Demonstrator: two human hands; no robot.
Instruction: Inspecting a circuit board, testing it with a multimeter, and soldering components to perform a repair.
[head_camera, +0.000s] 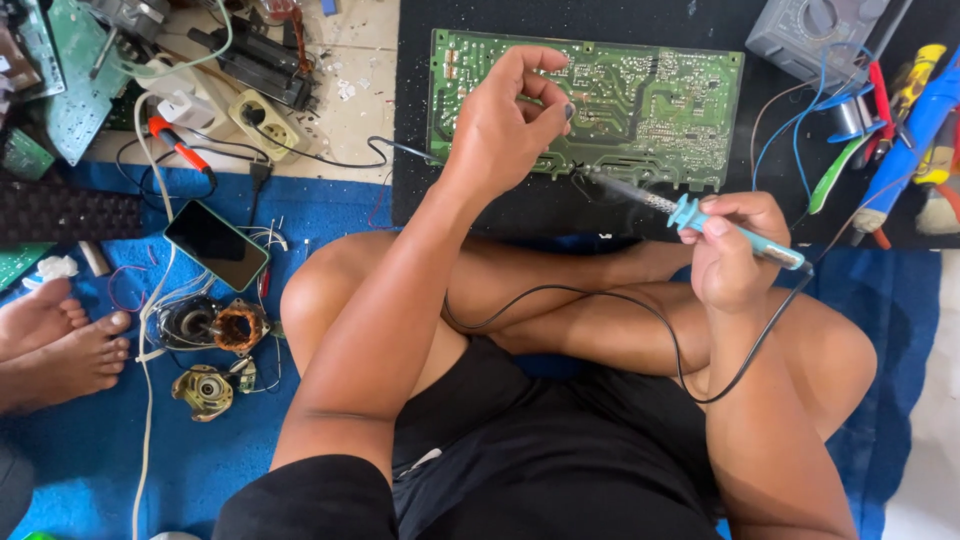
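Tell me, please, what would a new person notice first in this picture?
The eye goes first to the green circuit board lying on a black mat at the top centre. The right hand holds a light blue soldering iron with its tip at the board's lower edge, while the left hand hovers over the board with pinched fingers. At far left, another person's bare feet rest on the blue cloth.

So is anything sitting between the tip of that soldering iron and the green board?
Nothing visible does. The right hand holds the soldering iron with its tip at the lower edge of the green circuit board, and only bare black mat lies there. The left hand is over the board, to the tip's left.
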